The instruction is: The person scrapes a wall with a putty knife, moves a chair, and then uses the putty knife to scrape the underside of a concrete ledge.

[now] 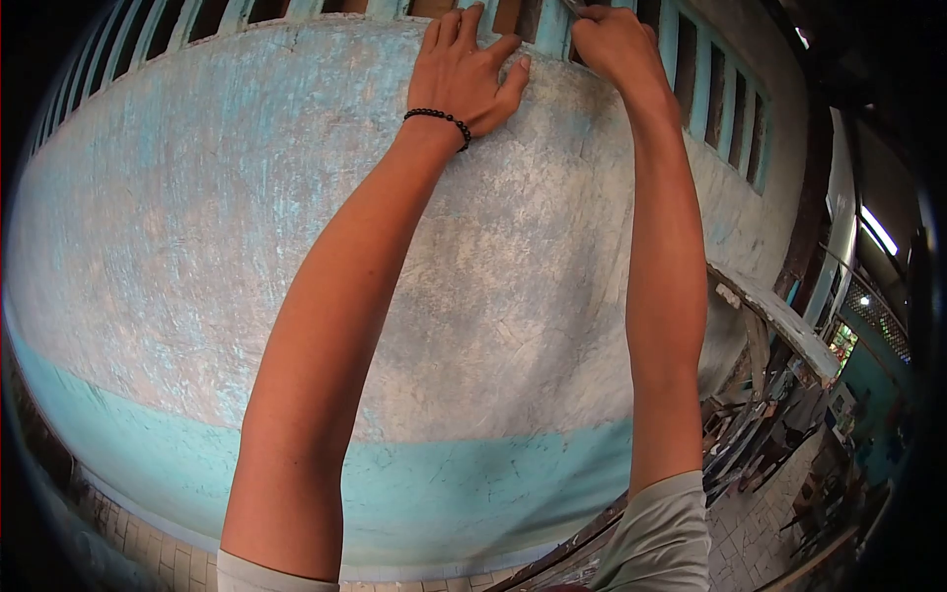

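Observation:
High on a worn wall (493, 257), just below a barred window frame (552, 30), both my arms are raised. My left hand (464, 74), with a black bead bracelet (439, 117) at the wrist, lies against the top of the wall. Its fingers are spread and nothing is in them. To its right, my right hand (621, 44) is closed beside the turquoise bars. A small greyish tip (574, 6) shows by its fingers at the top edge of the view; the rest of what it grips is hidden.
A turquoise band (464, 483) runs along the wall's lower part. At the right, a wooden plank (774, 321) juts out above a pile of timber and clutter (760, 434). Tiled floor (735, 533) shows below, and a lit lamp (878, 229) hangs far right.

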Motion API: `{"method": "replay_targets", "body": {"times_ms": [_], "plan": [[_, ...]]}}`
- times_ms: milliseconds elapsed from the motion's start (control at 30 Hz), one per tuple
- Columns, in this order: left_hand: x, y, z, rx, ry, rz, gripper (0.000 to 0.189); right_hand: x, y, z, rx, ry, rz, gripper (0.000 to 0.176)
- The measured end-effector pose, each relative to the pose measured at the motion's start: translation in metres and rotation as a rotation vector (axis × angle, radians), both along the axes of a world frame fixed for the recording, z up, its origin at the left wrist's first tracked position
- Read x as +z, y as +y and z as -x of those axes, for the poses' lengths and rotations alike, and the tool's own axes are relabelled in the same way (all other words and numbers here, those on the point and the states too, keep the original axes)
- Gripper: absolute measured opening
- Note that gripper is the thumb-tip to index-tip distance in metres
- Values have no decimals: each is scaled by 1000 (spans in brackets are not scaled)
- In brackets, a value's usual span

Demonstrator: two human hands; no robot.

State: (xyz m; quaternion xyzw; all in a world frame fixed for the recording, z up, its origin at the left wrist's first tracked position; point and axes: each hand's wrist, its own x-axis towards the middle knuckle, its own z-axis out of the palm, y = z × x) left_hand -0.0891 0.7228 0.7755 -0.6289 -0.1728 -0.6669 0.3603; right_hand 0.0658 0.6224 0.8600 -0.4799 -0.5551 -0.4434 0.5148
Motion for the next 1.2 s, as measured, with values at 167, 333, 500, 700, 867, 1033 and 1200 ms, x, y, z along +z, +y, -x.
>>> {"method": "replay_targets", "body": {"times_ms": [167, 333, 500, 700, 867, 1033, 1200], "plan": [[0, -1, 0, 13, -15, 5, 50, 3, -13, 14, 114, 53, 76, 42], [-2, 2, 0, -1, -26, 3, 51, 29, 7, -7, -70, -161, 63, 43], [-2, 0, -1, 0, -16, -4, 49, 27, 4, 2, -34, -101, 26, 42], [0, 5, 0, -54, -31, -55, 50, 38, -9, 12, 14, 18, 96, 46], [1, 6, 2, -39, -45, -47, 53, 23, -35, 44, -35, 92, 235, 51], [-2, 4, 2, -68, -9, -1, 53, 40, -7, 24, -63, 14, 91, 54], [0, 2, 5, -94, 8, 34, 54, 32, -15, 44, -42, 67, 114, 55]]}}
